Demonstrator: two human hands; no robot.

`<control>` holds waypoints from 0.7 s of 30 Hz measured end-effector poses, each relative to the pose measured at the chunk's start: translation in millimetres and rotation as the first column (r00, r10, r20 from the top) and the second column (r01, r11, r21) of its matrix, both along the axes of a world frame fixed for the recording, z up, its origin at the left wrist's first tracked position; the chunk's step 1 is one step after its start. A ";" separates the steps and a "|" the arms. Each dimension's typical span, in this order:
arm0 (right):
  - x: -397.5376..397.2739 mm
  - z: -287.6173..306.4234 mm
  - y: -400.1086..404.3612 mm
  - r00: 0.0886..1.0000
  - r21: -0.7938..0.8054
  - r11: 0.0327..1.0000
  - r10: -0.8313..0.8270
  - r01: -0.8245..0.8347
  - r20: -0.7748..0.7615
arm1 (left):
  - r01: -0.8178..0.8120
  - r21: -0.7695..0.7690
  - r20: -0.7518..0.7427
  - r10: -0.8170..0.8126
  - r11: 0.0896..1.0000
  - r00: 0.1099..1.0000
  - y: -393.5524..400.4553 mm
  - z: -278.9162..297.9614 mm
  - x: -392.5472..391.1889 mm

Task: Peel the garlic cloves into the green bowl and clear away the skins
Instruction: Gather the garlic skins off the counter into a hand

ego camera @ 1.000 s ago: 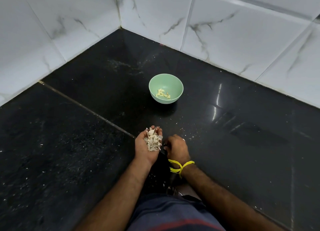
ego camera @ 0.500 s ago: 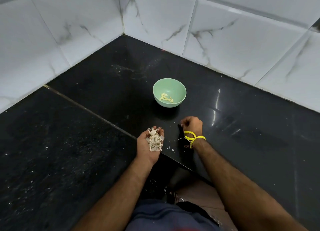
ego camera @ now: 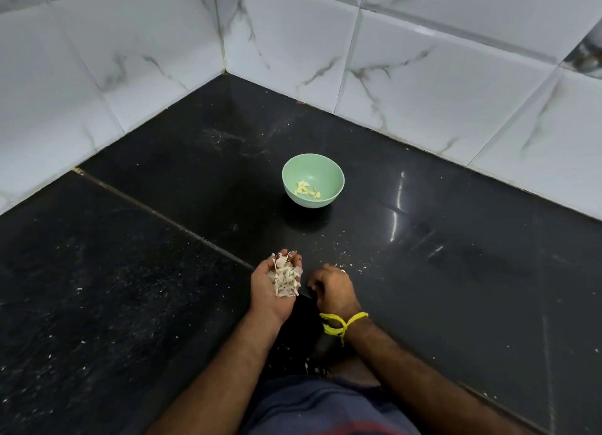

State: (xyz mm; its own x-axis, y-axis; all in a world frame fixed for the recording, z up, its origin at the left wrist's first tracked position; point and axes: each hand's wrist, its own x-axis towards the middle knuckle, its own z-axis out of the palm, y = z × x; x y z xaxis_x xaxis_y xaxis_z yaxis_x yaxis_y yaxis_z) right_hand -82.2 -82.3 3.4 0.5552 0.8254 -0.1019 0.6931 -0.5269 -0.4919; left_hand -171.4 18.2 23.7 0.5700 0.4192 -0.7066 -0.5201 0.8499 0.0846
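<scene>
Head view is showing a black floor point(ego camera: 130, 304) filling most of the frame, meeting white marbled wall tiles point(ego camera: 423, 92) that are forming a corner at the far side. A pale grout line point(ego camera: 163, 218) is running diagonally across the floor from the left wall toward the hands. Small white flecks point(ego camera: 351, 262) are lying scattered over the dark surface, densest near the hands and on the left slab.

Two bare forearms are reaching in from the bottom edge, over dark blue cloth point(ego camera: 325, 408) at the lower centre.

Bowl point(ego camera: 313, 180), green, is sitting upright on the floor beyond the hands, well apart from both. Peeled cloves point(ego camera: 308, 189) are lying in a small cluster at its bottom.

Left hand point(ego camera: 277, 288) is facing palm up, fingers cupped loosely apart, cradling a heap of skins point(ego camera: 285, 276) that is covering the palm and finger bases. Not gripping; the pile is resting in the hollow.

Right hand point(ego camera: 332, 289) is hovering just beside the left, knuckles up, fingers curled downward toward the floor. Fingertips are hidden behind the back of the hand, so I cannot tell whether they are pinching anything. A yellow thread point(ego camera: 342, 322) is circling the right wrist, knotted with loose ends hanging on the inner side.
</scene>
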 end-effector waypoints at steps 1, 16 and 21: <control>-1.5 0.6 0.3 1.000 -0.031 1.000 -0.003 0.003 0.023 | -0.002 0.002 -0.001 0.002 1.000 1.000 -1.0 0.8 -0.9; 24.0 102.1 14.4 0.564 0.188 0.829 -0.174 0.526 -0.807 | 0.045 0.013 0.033 -0.045 0.999 0.998 -17.3 2.2 12.5; -14.6 93.4 22.0 0.981 0.192 0.981 0.063 -0.027 -0.184 | 0.129 0.147 0.073 -0.140 0.981 0.987 -23.5 3.5 15.2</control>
